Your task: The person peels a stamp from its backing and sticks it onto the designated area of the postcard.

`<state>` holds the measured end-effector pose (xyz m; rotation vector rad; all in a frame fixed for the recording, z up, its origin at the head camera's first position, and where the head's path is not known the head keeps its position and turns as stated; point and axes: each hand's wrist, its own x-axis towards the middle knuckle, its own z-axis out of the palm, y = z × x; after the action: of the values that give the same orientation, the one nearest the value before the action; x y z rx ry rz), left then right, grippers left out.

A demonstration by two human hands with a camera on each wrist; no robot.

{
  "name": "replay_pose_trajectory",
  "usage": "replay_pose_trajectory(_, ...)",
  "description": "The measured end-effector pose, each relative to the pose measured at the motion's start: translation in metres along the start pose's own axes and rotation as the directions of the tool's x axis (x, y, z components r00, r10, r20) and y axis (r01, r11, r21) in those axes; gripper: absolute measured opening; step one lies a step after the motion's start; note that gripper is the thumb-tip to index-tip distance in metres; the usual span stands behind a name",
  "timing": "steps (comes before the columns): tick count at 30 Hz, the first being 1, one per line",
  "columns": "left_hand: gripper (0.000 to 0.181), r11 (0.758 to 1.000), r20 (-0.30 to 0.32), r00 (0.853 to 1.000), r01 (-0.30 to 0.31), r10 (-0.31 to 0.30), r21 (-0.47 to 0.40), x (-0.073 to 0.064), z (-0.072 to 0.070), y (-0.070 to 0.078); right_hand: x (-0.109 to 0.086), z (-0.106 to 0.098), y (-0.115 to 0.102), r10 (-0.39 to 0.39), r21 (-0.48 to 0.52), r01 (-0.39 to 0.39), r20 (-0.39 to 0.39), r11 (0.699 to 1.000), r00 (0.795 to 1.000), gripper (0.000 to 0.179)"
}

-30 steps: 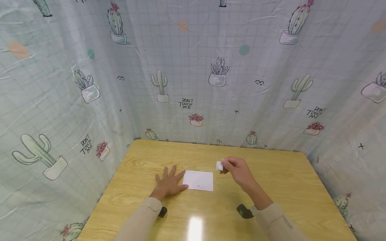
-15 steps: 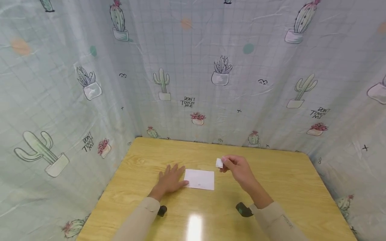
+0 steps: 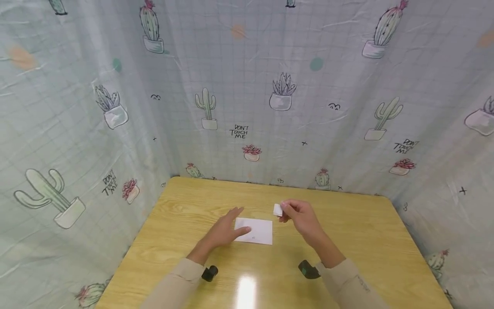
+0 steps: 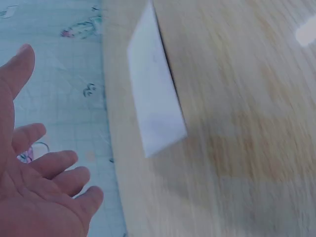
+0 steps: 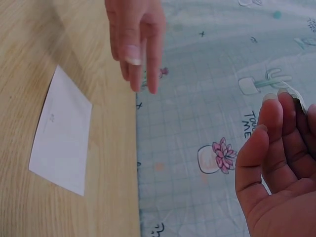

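Observation:
A flat white rectangle [image 3: 260, 229], like an envelope or card with a tiny dark print, lies on the wooden table. My left hand [image 3: 221, 231] hovers at its left end, fingers extended and holding nothing. In the right wrist view the left hand [image 5: 136, 34] appears raised off the table beyond the rectangle [image 5: 61, 133]. Just off the rectangle's far right corner, my right hand [image 3: 306, 219] pinches a small white square piece [image 3: 277, 210], perhaps folded paper, between thumb and fingers. The right wrist view shows curled fingers [image 5: 271, 118], with the piece mostly hidden behind them.
The light wooden tabletop [image 3: 347, 231] runs back to a curtain [image 3: 247, 86] printed with cacti, which also hangs along both sides. Black wrist cameras [image 3: 210, 273] sit at both sleeves. A bright glare spot lies on the near table.
My left hand was spread flat on the table beside the rectangle; it has lifted and moved right over its left end. My right hand keeps its pinch on the small white piece, shifting slightly left.

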<state>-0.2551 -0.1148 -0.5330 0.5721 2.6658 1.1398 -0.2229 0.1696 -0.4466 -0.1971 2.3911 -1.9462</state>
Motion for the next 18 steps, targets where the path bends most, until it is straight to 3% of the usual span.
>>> replay_pose_trajectory(7, 0.08, 0.993, -0.03, 0.999, -0.02, 0.016, -0.115, 0.002, 0.0, 0.017, 0.0, -0.001, 0.0, -0.001, 0.002, 0.001, 0.007, 1.0, 1.0, 0.028)
replay_pose_trajectory(10, 0.077, 0.978, -0.033, 0.999, -0.026, 0.02, -0.207, 0.003, 0.001, 0.022, 0.001, -0.001, 0.0, -0.003, 0.005, 0.003, 0.006, 1.0, 1.0, 0.028)
replay_pose_trajectory(18, 0.07, 0.867, -0.022, 0.999, -0.044, 0.038, -0.496, 0.006, 0.003, 0.047, 0.003, 0.0, 0.001, -0.008, 0.003, 0.008, 0.01, 1.0, 1.0, 0.028)
